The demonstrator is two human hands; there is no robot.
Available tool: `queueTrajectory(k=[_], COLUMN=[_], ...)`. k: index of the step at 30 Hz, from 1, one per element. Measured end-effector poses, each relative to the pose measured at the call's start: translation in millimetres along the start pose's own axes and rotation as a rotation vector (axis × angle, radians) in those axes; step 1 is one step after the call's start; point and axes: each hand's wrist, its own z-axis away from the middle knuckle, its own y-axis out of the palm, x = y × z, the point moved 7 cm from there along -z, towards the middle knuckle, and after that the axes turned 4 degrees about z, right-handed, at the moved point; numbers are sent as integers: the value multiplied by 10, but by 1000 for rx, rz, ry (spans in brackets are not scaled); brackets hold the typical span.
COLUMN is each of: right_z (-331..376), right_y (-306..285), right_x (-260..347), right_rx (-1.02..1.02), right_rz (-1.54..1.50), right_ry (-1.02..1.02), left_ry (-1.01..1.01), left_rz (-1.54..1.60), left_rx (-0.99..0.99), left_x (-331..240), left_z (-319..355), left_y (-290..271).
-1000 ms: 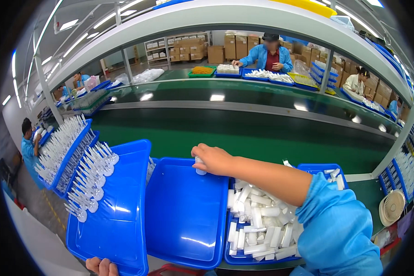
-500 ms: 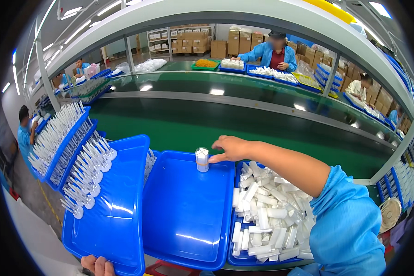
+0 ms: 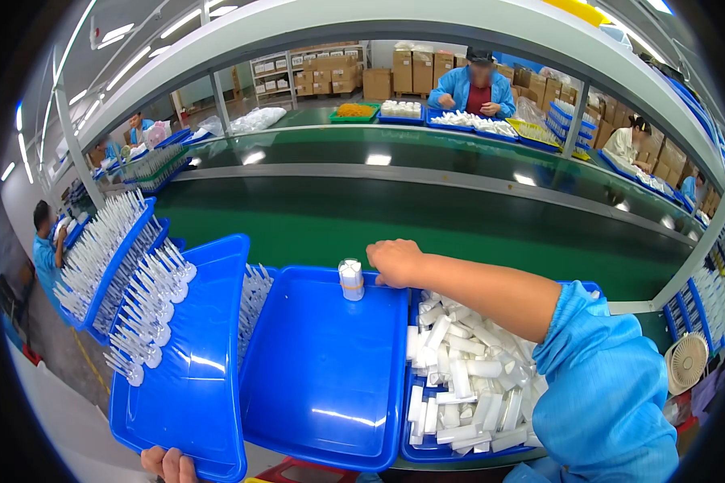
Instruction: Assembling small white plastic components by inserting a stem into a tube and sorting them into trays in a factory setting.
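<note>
My left hand (image 3: pixel 169 464), at the lower left, is closed on the near rim of a tilted blue tray (image 3: pixel 189 410). Along that tray's left side stand several white sticks with round, pale bases (image 3: pixel 161 314). Another blue tray (image 3: pixel 322 370) lies flat in the middle. At its far end a small upright bundle of white pieces (image 3: pixel 351 282) stands, held by an orange band. Just right of the bundle, over the tray's far right corner, is my right hand (image 3: pixel 396 261), its fingers curled. Whether they hold the rim or anything else is hidden.
A blue tray heaped with white wrapped pieces (image 3: pixel 475 378) is at the right, under my right forearm. Stacked trays of upright white sticks (image 3: pixel 109 258) stand left. Beyond runs a green conveyor belt (image 3: pixel 282 213). A co-worker (image 3: pixel 475 88) sits across it; a small fan (image 3: pixel 686 362) is far right.
My right hand has drawn slightly right, away from the bundle, and its outstretched fingers have curled. My left hand keeps its hold on the tilted tray. The co-worker's arm has pulled back from the tray.
</note>
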Motion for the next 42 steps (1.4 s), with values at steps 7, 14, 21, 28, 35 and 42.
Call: queueTrajectory(k=[7, 14, 21, 28, 35, 42], right_z=[-50, -59, 55, 255, 1554, 3361], right_y=[69, 75, -66, -232, -1033, -1627], right_x=[-62, -161, -386, -1184, -2558, -3196], right_rx=[152, 268, 126, 118, -102, -307], right_rz=[-8, -296, -1001, -1385, -1256, -1167], right_ry=[6, 65, 142, 209, 432, 534], left_ry=[7, 12, 40, 75, 173, 198], left_rz=[-9, -31, -55, -57, 91, 333], left_rx=[15, 13, 22, -7, 40, 184], left_x=[-19, -32, -22, -49, -329, -912], left_z=[-38, -92, -221, -386, -525, -580], left_y=[-35, -51, -5, -12, 75, 443])
